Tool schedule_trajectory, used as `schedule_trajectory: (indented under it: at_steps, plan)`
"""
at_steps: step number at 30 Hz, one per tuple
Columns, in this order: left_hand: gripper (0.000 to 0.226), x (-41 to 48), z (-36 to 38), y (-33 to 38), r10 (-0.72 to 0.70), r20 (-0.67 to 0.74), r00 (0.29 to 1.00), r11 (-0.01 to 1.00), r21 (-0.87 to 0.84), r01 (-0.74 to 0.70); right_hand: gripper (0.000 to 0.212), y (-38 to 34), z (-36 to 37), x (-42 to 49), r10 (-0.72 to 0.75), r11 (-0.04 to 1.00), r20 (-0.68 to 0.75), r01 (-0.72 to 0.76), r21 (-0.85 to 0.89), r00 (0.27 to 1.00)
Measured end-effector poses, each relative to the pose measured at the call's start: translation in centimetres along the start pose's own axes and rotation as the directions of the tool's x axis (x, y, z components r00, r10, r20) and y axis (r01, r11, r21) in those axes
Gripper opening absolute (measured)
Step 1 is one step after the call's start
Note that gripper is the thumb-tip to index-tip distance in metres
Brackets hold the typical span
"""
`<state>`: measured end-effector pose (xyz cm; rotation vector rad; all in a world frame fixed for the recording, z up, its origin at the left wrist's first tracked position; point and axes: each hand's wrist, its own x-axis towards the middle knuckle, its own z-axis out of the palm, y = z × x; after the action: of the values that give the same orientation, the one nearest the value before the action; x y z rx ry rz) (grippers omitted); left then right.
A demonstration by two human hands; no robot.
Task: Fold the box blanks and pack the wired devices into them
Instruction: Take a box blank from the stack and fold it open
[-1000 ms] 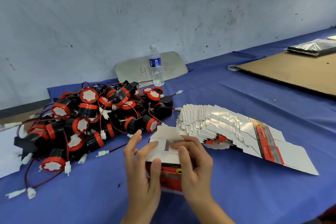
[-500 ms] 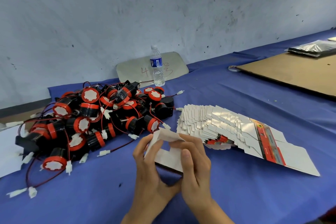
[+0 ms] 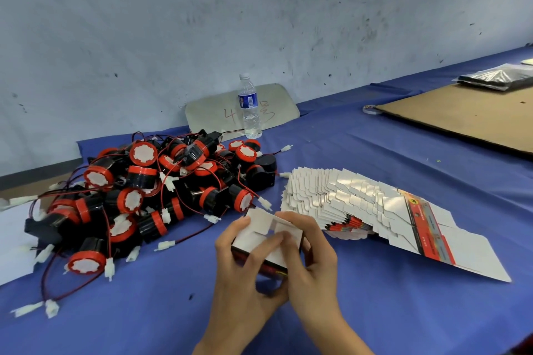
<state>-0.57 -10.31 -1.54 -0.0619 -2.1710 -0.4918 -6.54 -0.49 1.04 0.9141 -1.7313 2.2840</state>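
Both hands hold 1 partly folded box (image 3: 266,242) just above the blue table cover (image 3: 375,311), near the front edge: the left hand (image 3: 245,274) curls its fingers round the box's left side, thumb across the white flaps, and the right hand (image 3: 310,262) clamps the right side with its thumb pressing the flaps down. The fanned stack of flat box blanks (image 3: 360,207) lies just right of the hands; the heap of black-and-red wired devices (image 3: 150,196) sits to the left. A water bottle (image 3: 249,106) stands behind the heap, upright
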Motion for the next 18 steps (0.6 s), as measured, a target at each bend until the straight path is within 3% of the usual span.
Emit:
schedule_trajectory:
  at_steps: [4, 8, 11, 14, 18]
  plan:
    - [0.094, -0.1, -0.1, -0.4, 0.004, 0.015, 1.0, 1.0, 0.022, -0.005, 0.034, -0.2, -0.5, 0.2, -0.123, 0.992, 0.036, 0.122, 0.007, 0.992]
    - [0.092, 0.3, -0.4, -0.6, 0.025, 0.002, 1.0, 0.999, 0.026, -0.025, 0.011, -0.2, -0.3, 0.1, -0.011, 0.998, 0.078, 0.006, 0.063, 0.997]
    - [0.093, 0.4, -0.2, -0.4, 0.011, -0.082, 0.997, 0.997, -0.078, -0.018, 0.004, 0.1, -0.2, 0.4, 0.094, 0.994, 0.091, -0.099, 0.045, 0.991]
    - [0.102, 0.4, 0.0, -0.3, -0.062, -0.074, 0.995, 0.997, -0.055, 0.058, 0.021, 0.1, -0.5, 1.0, 0.26, 0.943, 0.156, -0.285, 0.174, 0.953]
    - [0.104, 0.5, -0.3, -0.3, -0.329, 0.008, 0.944, 0.932, -0.158, 0.326, 0.055, 0.1, -0.7, 1.5, 0.43, 0.809, 0.297, -0.51, 0.293, 0.852]
